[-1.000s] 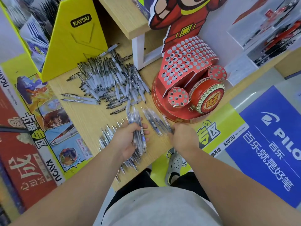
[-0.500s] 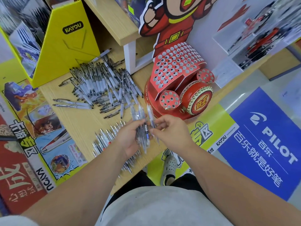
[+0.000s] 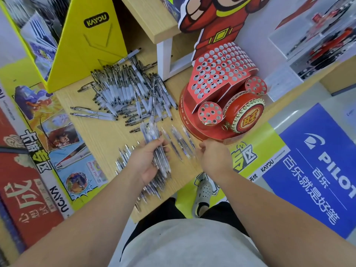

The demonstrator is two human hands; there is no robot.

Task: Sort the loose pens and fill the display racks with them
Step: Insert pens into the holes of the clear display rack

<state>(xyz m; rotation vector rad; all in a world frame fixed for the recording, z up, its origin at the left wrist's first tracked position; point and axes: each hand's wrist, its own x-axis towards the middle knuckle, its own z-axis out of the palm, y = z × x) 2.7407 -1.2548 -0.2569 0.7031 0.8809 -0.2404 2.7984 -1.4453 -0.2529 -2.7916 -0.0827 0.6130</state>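
My left hand [image 3: 147, 160] grips a bundle of clear pens [image 3: 152, 137] above the wooden table [image 3: 100, 137]. A short row of similar pens [image 3: 179, 139] lies just right of it. My right hand [image 3: 212, 157] hovers at the near end of that row with its fingers curled, pinching the end of the rightmost pen. The red drum-shaped display rack [image 3: 221, 74], full of empty holes, stands beyond my right hand. A big loose pile of pens [image 3: 131, 93] lies further back. Another heap of pens [image 3: 123, 162] sits partly under my left hand.
A yellow KAYOU cardboard stand [image 3: 86, 45] is at the back left. A white shelf leg [image 3: 163, 56] stands between the pile and the rack. Posters cover the surface at the left. The table's front edge is close to my body, and my shoe [image 3: 202, 195] is on the floor below.
My right hand brought a pen to the bundle in my left hand, then moved back right to the row of pens. The left hand kept holding its bundle.
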